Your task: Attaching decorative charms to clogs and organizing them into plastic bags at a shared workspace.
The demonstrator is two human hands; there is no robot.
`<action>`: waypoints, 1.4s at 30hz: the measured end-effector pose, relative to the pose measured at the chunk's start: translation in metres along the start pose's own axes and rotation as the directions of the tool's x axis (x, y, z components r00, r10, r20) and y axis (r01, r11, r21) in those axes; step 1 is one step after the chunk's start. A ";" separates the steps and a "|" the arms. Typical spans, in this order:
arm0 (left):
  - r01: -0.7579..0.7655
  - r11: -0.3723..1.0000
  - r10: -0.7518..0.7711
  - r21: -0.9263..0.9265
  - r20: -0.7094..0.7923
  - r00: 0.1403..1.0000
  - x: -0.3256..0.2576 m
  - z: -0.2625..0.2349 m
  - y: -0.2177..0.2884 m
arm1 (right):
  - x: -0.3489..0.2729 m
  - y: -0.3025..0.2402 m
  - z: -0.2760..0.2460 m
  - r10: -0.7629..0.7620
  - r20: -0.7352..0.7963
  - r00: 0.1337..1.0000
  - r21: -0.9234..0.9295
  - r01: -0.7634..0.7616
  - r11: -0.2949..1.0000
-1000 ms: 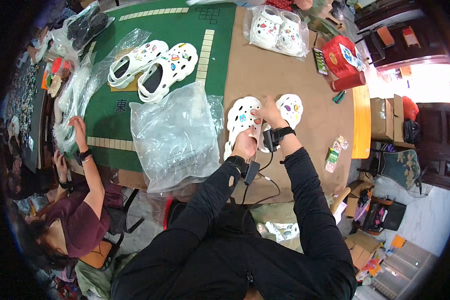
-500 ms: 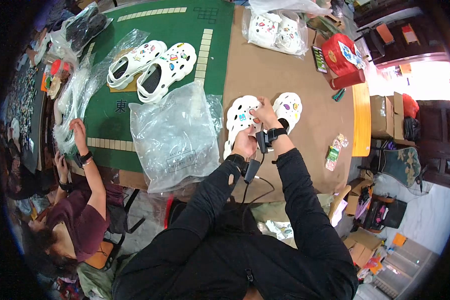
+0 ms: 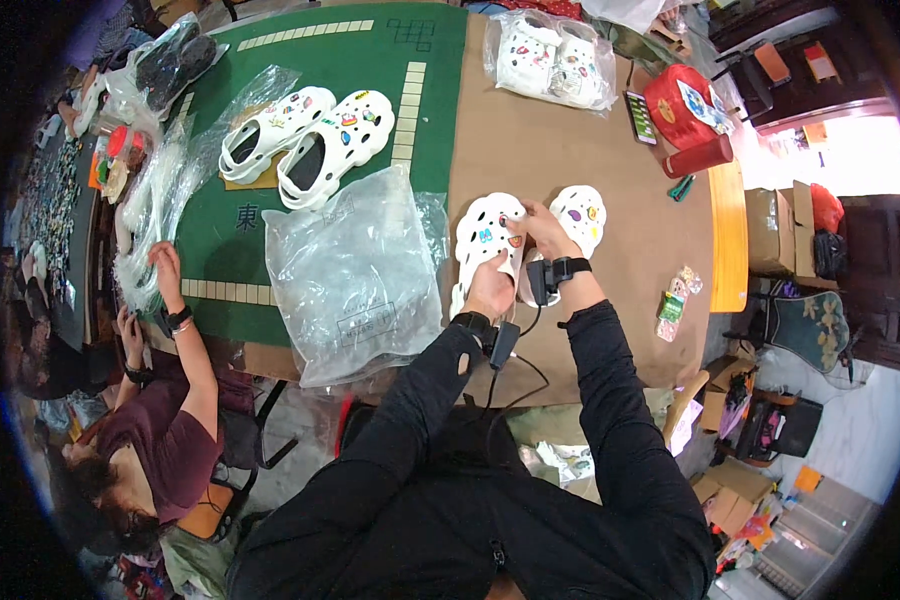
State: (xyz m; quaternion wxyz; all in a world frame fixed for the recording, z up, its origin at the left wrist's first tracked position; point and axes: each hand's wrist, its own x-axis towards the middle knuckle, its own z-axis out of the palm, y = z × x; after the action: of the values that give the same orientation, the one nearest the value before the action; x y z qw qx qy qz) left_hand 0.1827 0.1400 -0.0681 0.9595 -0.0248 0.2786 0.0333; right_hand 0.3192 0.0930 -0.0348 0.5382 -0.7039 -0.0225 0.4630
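A white clog [image 3: 482, 230] with several colourful shoe charms on its holed top lies in front of me on the brown tabletop. My left hand [image 3: 492, 291] grips its heel end, thumb over the top. At the clog's right side, close to the charms, my right hand [image 3: 549, 232] has its fingers curled against the upper edge; the fingertips are partly hidden. The matching clog [image 3: 579, 216], with its own charms, lies just right of that hand, which covers part of it.
Another pair of white clogs [image 3: 337, 150] sits on the green mat, beside a clear plastic bag [image 3: 355, 285]. A bagged pair [image 3: 555, 62] lies at the back. A phone [image 3: 641, 117], red bag [image 3: 685, 105] and small charm packet [image 3: 673, 312] are rightward. A co-worker's arm [image 3: 195, 350] reaches in leftward.
My right hand has drawn back to the right from the clog's top, uncovering charms there. My left hand keeps its grip. The co-worker's hands have shifted slightly.
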 end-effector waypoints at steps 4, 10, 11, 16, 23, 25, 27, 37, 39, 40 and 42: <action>-0.037 0.999 0.038 -0.010 0.054 0.998 0.003 -0.010 0.005 | -0.001 0.002 0.018 -0.288 -0.138 0.948 -0.184 0.261 0.948; 0.005 0.998 -0.007 -0.055 -0.034 0.999 -0.005 -0.004 0.004 | -0.005 0.011 0.012 -0.600 0.287 0.747 -0.785 0.542 0.299; -0.017 0.998 0.021 0.054 -0.069 0.997 -0.008 -0.003 0.004 | -0.010 0.012 0.012 -0.633 0.212 0.745 -0.722 0.555 0.412; -0.105 0.926 0.124 0.362 -0.031 0.992 -0.040 0.004 0.012 | -0.059 0.009 0.005 -0.393 -0.026 0.919 -0.347 0.360 0.866; 0.015 0.880 0.028 0.474 -0.083 0.996 -0.060 0.005 0.023 | -0.094 0.037 0.016 -0.650 -0.156 0.744 -0.450 0.533 0.717; -0.024 0.827 0.045 0.562 -0.023 0.999 -0.059 0.002 0.022 | -0.101 0.033 0.020 -0.659 -0.179 0.730 -0.443 0.538 0.717; -0.063 0.757 0.106 0.650 -0.027 0.994 -0.061 0.009 0.022 | -0.108 0.028 0.021 -0.748 -0.172 0.641 -0.503 0.596 0.626; -0.250 0.781 0.134 0.572 0.238 0.962 -0.067 0.019 0.013 | -0.128 0.019 0.013 -0.870 -0.146 0.471 -0.635 0.629 0.448; -0.260 0.760 0.131 0.596 0.252 0.959 -0.068 0.021 0.010 | -0.129 0.021 0.008 -0.916 -0.110 0.385 -0.675 0.648 0.353; -0.276 0.737 0.137 0.617 0.263 0.955 -0.070 0.022 0.010 | -0.130 0.021 0.007 -0.916 -0.112 0.385 -0.675 0.647 0.355; -0.271 0.714 0.123 0.645 0.267 0.956 -0.071 0.022 0.011 | -0.134 0.022 0.006 -0.912 -0.119 0.392 -0.696 0.622 0.358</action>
State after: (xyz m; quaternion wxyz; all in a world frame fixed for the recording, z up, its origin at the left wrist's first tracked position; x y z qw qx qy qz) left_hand 0.1339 0.1485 -0.0119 0.9169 0.3582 0.1726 0.0349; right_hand 0.2286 0.0171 0.0324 0.4532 -0.8120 -0.3576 -0.0858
